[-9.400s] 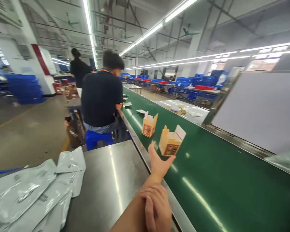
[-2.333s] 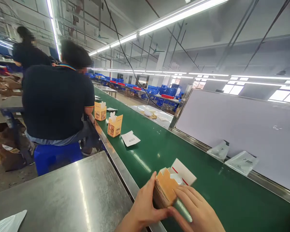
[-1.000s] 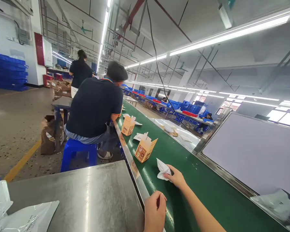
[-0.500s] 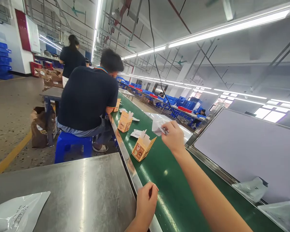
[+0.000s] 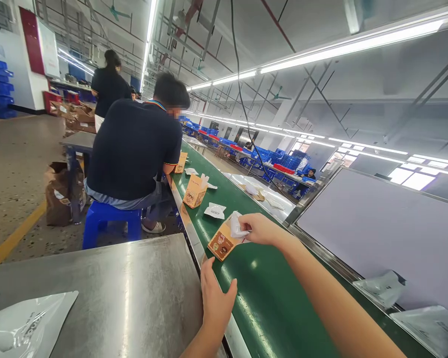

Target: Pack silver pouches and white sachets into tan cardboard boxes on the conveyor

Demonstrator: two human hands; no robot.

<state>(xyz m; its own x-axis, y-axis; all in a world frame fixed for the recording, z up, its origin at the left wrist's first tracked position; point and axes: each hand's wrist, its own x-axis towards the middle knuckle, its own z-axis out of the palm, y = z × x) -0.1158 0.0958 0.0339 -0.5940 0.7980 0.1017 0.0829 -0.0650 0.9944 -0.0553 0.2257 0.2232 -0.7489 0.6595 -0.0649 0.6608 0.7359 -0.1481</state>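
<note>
My right hand (image 5: 259,228) pinches a small white pouch (image 5: 238,225) at the open top of an orange printed box (image 5: 223,241). The box leans on the green conveyor belt (image 5: 272,283). Just below the box, my left hand (image 5: 217,293) is open, thumb and fingers spread, with nothing in it. Whether its fingertips touch the box I cannot tell. Another white pouch (image 5: 215,211) lies flat on the belt beyond the box. Farther along stands a second orange box (image 5: 195,191) with its flaps up.
A metal table (image 5: 97,293) adjoins the belt at left, bearing a large white pouch (image 5: 26,325). More silvery pouches (image 5: 383,288) rest along the right edge by a pale panel (image 5: 388,228). A co-worker (image 5: 134,149) sits on a blue stool (image 5: 114,223) beside the belt.
My right hand has brought the pouch down and left to the box top. My left hand has opened and moved up toward the box, which now tilts more.
</note>
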